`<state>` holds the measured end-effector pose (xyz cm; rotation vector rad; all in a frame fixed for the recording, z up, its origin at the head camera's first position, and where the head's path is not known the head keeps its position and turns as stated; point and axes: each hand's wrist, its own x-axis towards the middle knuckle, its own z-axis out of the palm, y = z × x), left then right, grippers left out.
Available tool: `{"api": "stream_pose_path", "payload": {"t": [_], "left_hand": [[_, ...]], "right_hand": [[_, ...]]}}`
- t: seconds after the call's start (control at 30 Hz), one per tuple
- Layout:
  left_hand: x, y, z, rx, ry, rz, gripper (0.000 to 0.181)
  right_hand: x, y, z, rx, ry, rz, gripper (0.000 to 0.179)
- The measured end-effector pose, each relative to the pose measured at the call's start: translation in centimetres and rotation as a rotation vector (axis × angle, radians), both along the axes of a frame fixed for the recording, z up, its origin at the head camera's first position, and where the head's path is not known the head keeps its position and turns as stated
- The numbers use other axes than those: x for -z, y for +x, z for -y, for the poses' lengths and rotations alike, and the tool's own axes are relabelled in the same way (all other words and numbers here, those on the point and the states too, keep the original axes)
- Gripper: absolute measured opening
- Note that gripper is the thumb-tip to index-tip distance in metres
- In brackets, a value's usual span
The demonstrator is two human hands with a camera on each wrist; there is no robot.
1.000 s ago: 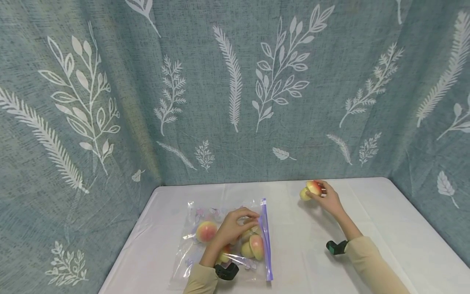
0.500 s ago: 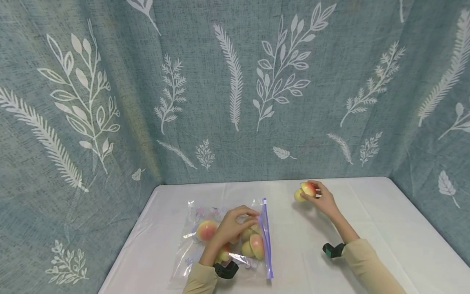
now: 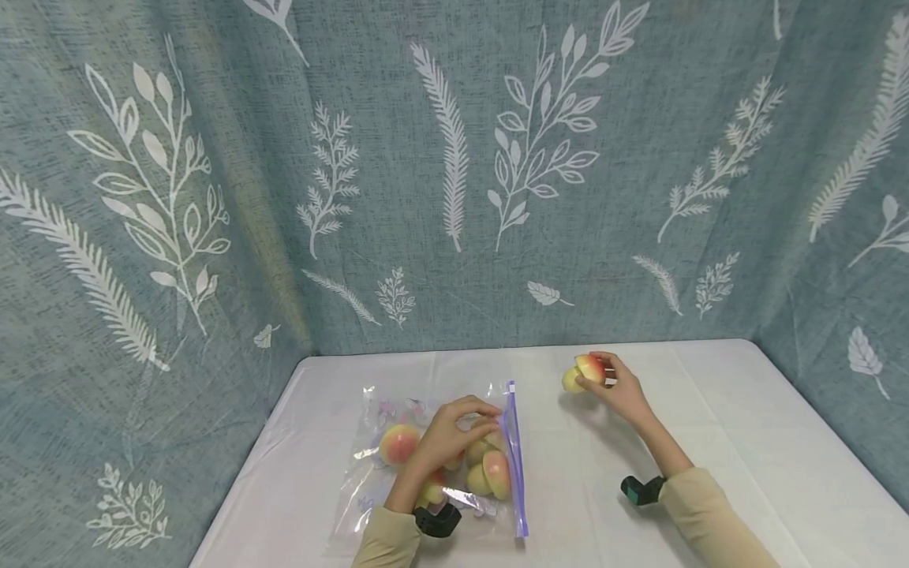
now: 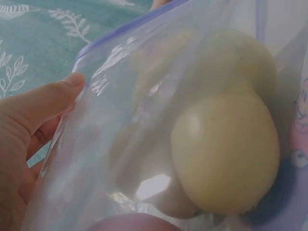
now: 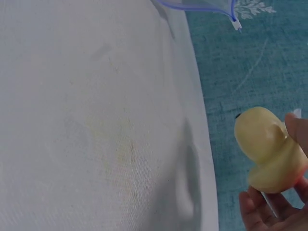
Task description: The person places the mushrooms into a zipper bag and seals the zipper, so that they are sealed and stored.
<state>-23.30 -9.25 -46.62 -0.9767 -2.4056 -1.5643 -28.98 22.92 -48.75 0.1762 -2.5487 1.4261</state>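
Observation:
My right hand (image 3: 623,390) holds a toy mushroom (image 3: 589,368) with a fat pale-yellow stem and a red-and-yellow cap, above the far part of the table. Thumb and fingers grip it at the cap, and the stem (image 5: 257,134) points left, toward the bag. A clear zip bag (image 3: 520,489) with a purple zip strip lies on its side, mouth facing right. Several similar toy mushrooms (image 3: 499,476) are inside. My left hand (image 3: 450,434) reaches over the bag and pinches its upper layer by the mouth. In the left wrist view, the thumb presses the bag's edge, with mushrooms (image 4: 226,156) showing through the plastic.
A white cloth (image 3: 582,489) covers the table, whose far edge meets a grey-green curtain (image 3: 454,300) with white leaf prints. The curtain also stands along both sides. Black wrist cameras (image 3: 642,491) hang under both forearms.
My right hand has moved left with the toy mushroom, a little nearer the bag's mouth. The left hand keeps its pinch on the bag, nearly still.

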Motion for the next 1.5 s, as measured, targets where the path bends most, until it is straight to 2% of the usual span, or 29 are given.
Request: {"api": "stream_pose_path", "payload": {"t": [0.3,0.97,1.23,1.5], "left_hand": [[0.0,0.0,0.1,-0.003,-0.016,0.021,0.020],[0.0,0.0,0.3,-0.003,-0.033,0.016,0.020],[0.0,0.0,0.2,-0.004,-0.037,0.019,0.021],[0.0,-0.1,0.1,-0.010,-0.036,0.013,0.021]], "right_hand": [[-0.1,0.9,0.5,-0.006,-0.024,0.018,0.062],[0.1,2.5,1.8,0.005,-0.045,0.025,0.058],[0.0,2.9,2.4,-0.016,-0.060,0.063,0.059],[0.2,3.1,2.8,-0.045,-0.074,0.048,0.058]]}}
